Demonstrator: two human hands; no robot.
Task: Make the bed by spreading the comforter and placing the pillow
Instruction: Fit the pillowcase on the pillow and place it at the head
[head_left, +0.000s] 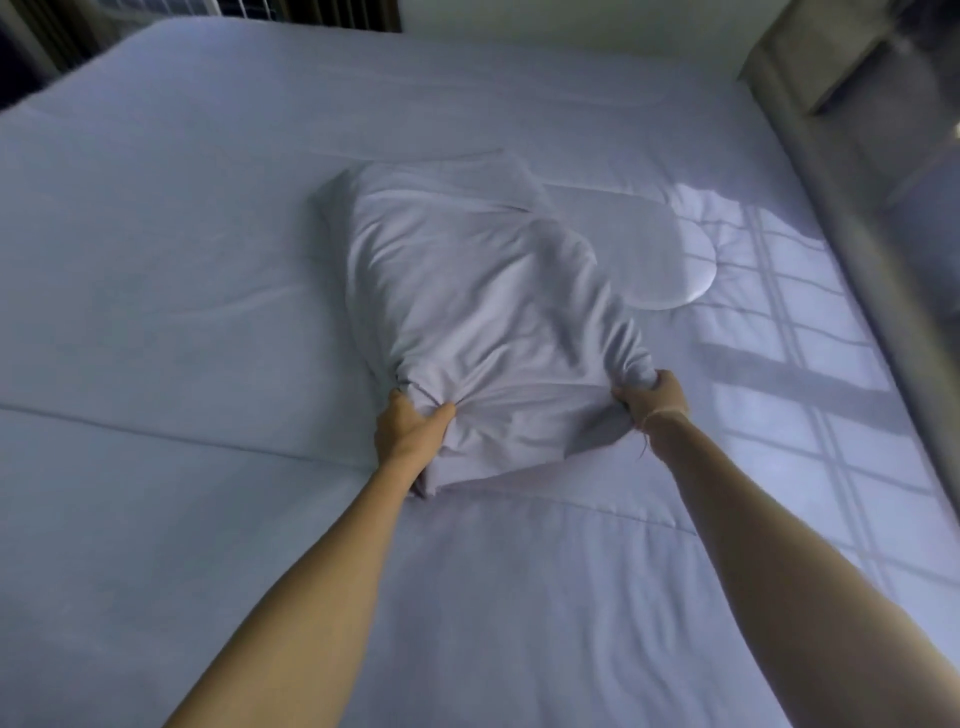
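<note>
A white pillow (467, 312) lies lengthwise in the middle of the bed, its near end bunched up. My left hand (408, 428) grips the near left corner of the pillow. My right hand (652, 400) grips the near right corner, fingers closed in the fabric. Under the pillow the pale comforter (182, 260) lies spread flat over the bed, with a seam line running across it at the left. A rounded white bulge (670, 260) shows just right of the pillow; what it is cannot be told.
A padded beige headboard (852, 218) runs along the bed's right side. Window bars (322, 13) stand beyond the far edge. Sunlight with a window-grid shadow (810, 374) falls on the comforter's right part.
</note>
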